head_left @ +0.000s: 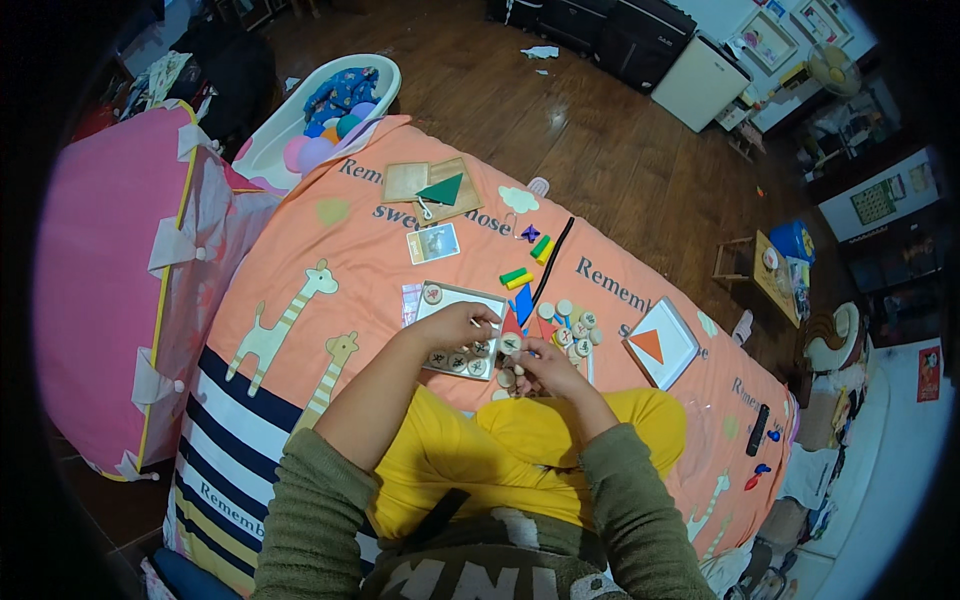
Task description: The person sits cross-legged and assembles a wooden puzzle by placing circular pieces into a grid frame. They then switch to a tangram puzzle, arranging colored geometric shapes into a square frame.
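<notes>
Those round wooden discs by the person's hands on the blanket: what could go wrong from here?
1. The loose wooden discs lie in a heap on a soft blanket; a nudge from the right hand might scatter or roll them.
2. The white tray holding discs also rests on the soft blanket, so pressure from the left hand could tip it.
3. The small coloured blocks nearby could be knocked aside.

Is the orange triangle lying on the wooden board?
No, the orange triangle lies on a white square tray; the wooden board carries a green one.

Disc markings [511, 343] too small to read
</notes>
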Demonstrator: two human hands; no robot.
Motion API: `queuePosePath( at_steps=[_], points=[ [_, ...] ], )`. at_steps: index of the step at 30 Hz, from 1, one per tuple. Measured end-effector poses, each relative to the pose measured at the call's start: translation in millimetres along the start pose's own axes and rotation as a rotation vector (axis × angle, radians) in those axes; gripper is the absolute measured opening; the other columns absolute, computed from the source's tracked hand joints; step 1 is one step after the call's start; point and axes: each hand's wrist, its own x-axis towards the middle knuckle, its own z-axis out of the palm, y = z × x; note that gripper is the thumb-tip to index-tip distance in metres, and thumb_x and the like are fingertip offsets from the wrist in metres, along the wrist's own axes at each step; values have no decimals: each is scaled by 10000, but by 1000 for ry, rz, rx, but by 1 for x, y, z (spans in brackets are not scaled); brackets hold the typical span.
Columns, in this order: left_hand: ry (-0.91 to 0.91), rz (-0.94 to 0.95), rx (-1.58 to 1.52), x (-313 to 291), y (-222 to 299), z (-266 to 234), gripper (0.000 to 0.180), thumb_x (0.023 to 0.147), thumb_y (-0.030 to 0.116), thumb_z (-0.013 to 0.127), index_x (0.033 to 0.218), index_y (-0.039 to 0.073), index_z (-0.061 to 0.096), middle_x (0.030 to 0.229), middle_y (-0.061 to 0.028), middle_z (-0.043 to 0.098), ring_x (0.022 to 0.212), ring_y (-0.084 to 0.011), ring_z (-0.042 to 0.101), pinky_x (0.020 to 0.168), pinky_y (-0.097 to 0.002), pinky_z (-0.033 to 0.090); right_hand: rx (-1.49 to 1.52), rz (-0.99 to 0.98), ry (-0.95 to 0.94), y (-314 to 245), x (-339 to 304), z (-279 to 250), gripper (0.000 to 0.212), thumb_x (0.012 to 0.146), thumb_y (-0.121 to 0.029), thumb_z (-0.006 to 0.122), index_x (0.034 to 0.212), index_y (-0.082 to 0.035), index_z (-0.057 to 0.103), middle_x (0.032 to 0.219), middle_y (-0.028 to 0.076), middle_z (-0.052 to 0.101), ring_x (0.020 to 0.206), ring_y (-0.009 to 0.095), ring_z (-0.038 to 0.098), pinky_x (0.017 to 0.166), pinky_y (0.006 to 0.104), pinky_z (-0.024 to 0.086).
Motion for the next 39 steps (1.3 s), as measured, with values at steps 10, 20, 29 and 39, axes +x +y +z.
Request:
queuePosePath(
  at_steps=[10, 20, 29, 39],
  points=[
    [439, -132, 363, 1, -40, -48, 194, 722, 187, 744, 846, 47, 692, 828, -106, 701, 748, -201, 664, 678, -351, 517, 276, 17, 145, 19, 18, -4, 142, 959, -145, 542, 1048, -35, 539, 741, 63, 545, 532, 128, 526, 406, 252, 384],
    [191, -396, 817, -15, -46, -54, 183, 694, 102, 770, 862, 58, 710, 846, -91, 714, 792, -223, 678, 714, -344, 527, 427, 20, 84, 25, 8, -11, 144, 970, -95, 504, 1096, -36, 544, 829, 64, 589, 519, 66, 448, 396, 198, 327],
    [-12, -527, 1091, -11, -31, -33, 188, 728, 138, 698, 892, 68, 756, 949, -152, 723, 826, -275, 701, 709, -381, 544, 478, -61, -23, 33, 6, 9, 186, 934, -68, 604, 1089, -28, 508, 856, 104, 660, 549, 75, 551, 399, 188, 365],
    [131, -377, 886, -18, -17, -34, 331, 894, 289, 609, 973, -19, 700, 945, -169, 719, 841, -277, 703, 717, -361, 562, 285, -196, 105, 40, 27, 39, 201, 899, -73, 644, 1077, -44, 557, 814, 37, 574, 635, 97, 541, 519, 209, 411]
  ],
)
